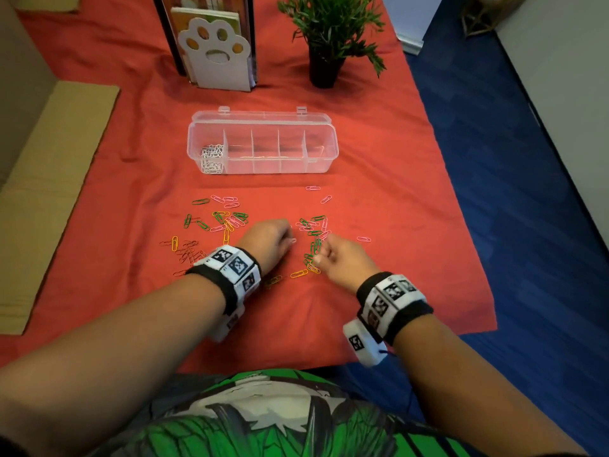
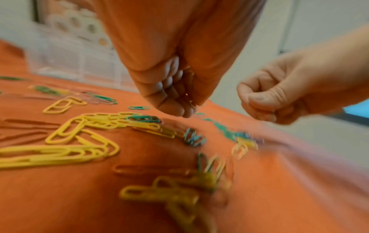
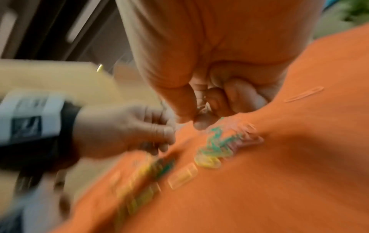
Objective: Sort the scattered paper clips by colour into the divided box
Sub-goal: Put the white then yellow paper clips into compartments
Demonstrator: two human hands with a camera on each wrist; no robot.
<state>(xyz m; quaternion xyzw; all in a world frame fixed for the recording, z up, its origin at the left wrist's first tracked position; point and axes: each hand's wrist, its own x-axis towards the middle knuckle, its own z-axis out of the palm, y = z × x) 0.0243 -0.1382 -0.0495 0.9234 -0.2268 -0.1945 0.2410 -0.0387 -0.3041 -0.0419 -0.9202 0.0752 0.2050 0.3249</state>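
The clear divided box (image 1: 324, 150) stands open mid-cloth, with white clips (image 1: 212, 156) in its leftmost compartment. Green, pink, yellow and red clips (image 1: 227, 222) lie scattered in front of it. My left hand (image 1: 288, 237) hovers between the two heaps with curled fingers pinching a pale clip (image 1: 293, 240); in the left wrist view the left hand (image 2: 189, 110) shows small glints inside. My right hand (image 1: 321, 257) curls over a green clip cluster (image 1: 314, 242). In the right wrist view the right hand (image 3: 201, 116) pinches thin clips (image 3: 202, 108) between thumb and fingers.
A paw-shaped bookend with books (image 1: 216, 57) and a potted plant (image 1: 329, 37) stand behind the box. Cardboard (image 1: 49, 179) lies along the left of the red cloth (image 1: 395, 291). The blue floor (image 1: 510, 192) begins past the cloth's right edge.
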